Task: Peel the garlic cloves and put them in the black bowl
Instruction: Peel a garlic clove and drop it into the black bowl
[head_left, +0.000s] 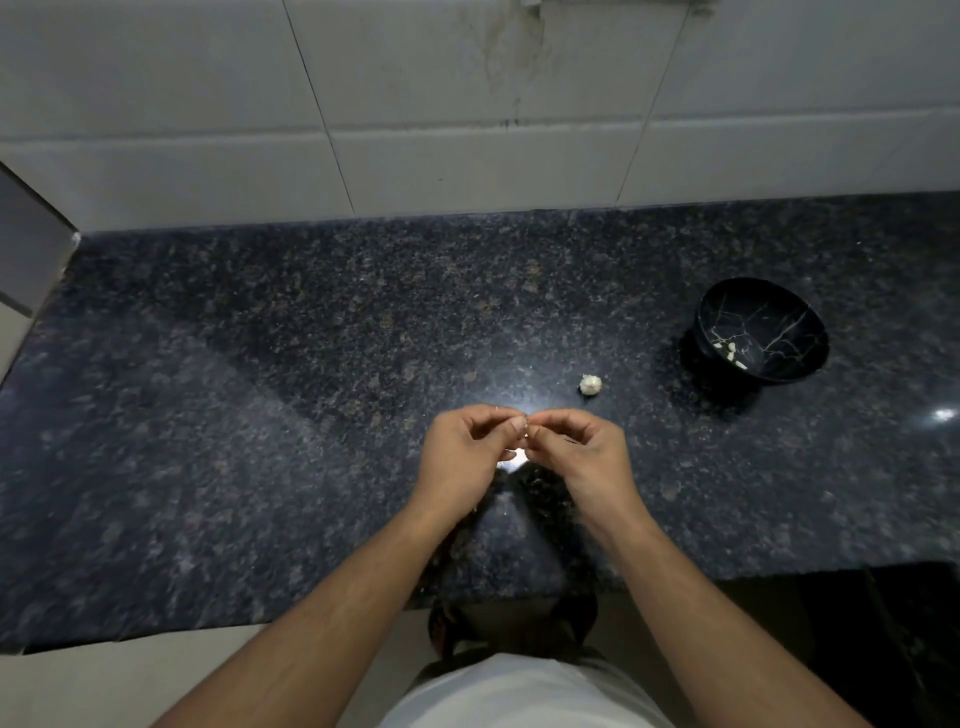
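My left hand (467, 452) and my right hand (576, 449) meet over the middle of the dark granite counter (260, 389), fingertips pinching one small garlic clove (525, 427) between them; the clove is mostly hidden by the fingers. A white garlic bulb piece (590, 384) lies on the counter just beyond my right hand. The black bowl (761, 332), marked with pale crack-like lines, stands at the right and holds several peeled cloves (730, 353).
A white tiled wall (467, 130) rises behind the counter. A grey box-like edge (31, 244) juts in at the far left. The counter's front edge runs just below my wrists, with floor and my white shirt beneath.
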